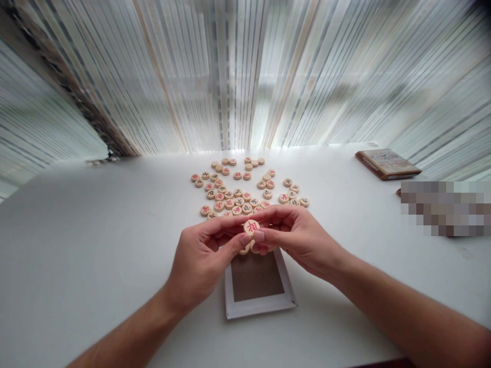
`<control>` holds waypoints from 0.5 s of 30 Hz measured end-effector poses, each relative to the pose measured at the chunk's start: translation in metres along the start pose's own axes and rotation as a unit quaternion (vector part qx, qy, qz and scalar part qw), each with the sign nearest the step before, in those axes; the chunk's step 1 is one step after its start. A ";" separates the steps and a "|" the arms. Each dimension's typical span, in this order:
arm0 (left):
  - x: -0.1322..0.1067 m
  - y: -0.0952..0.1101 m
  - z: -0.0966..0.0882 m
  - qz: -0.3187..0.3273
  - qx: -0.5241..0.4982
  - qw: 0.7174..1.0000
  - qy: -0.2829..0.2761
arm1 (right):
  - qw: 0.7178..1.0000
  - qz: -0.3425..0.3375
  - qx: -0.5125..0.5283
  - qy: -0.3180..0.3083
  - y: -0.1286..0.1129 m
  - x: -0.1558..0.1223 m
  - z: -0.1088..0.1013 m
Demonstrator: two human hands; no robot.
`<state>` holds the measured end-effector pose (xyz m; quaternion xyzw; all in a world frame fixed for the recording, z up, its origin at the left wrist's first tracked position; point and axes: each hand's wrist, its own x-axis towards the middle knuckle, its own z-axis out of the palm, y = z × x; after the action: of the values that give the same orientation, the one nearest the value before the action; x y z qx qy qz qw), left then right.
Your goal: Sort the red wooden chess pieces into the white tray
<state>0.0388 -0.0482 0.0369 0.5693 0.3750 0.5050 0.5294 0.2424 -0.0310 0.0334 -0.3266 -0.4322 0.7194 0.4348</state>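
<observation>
Between the fingertips of both hands is a round wooden Chinese chess piece (251,226) with a red character facing me. My left hand (205,250) pinches it from the left with thumb and fingers. From the right, my right hand (297,235) grips the same piece. Below them lies a shallow white box tray (262,304) with a brown inside. A couple of pieces (244,250) show at its far end, partly hidden by my fingers. Beyond the hands, several loose chess pieces (238,202) with red or black characters are spread on the white table.
A flat box (388,163) with a printed cover rests at the table's right rear. Nearer on the right, another object is blurred out by pixels. A striped curtain (245,76) hangs behind the table (115,245). A dark edge (383,364) shows at the bottom right.
</observation>
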 end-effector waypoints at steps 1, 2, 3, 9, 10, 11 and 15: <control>0.000 0.000 0.000 0.003 0.004 1.000 0.002 | 1.000 -0.006 -0.001 -0.002 0.000 0.000 0.000; -0.001 0.000 0.000 0.007 0.011 1.000 0.003 | 1.000 -0.010 -0.003 -0.003 0.000 0.000 0.001; -0.001 0.000 0.000 0.011 0.020 1.000 0.004 | 1.000 -0.011 -0.005 -0.004 0.000 0.000 0.001; -0.004 -0.003 -0.002 0.085 0.132 0.988 -0.003 | 1.000 -0.004 -0.016 0.010 0.000 0.000 0.002; -0.004 -0.004 -0.002 0.113 0.157 0.981 -0.009 | 1.000 -0.002 -0.019 0.011 0.000 0.000 0.002; -0.003 -0.004 -0.002 0.140 0.179 0.974 -0.016 | 1.000 -0.001 -0.022 0.011 0.001 0.000 0.002; -0.003 -0.003 -0.001 0.201 0.220 0.954 -0.034 | 0.999 -0.002 -0.040 0.014 0.000 -0.001 0.003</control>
<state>0.0371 -0.0500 0.0333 0.7521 0.3363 0.4864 0.2910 0.2406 -0.0327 0.0344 -0.3524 -0.4550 0.6961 0.4291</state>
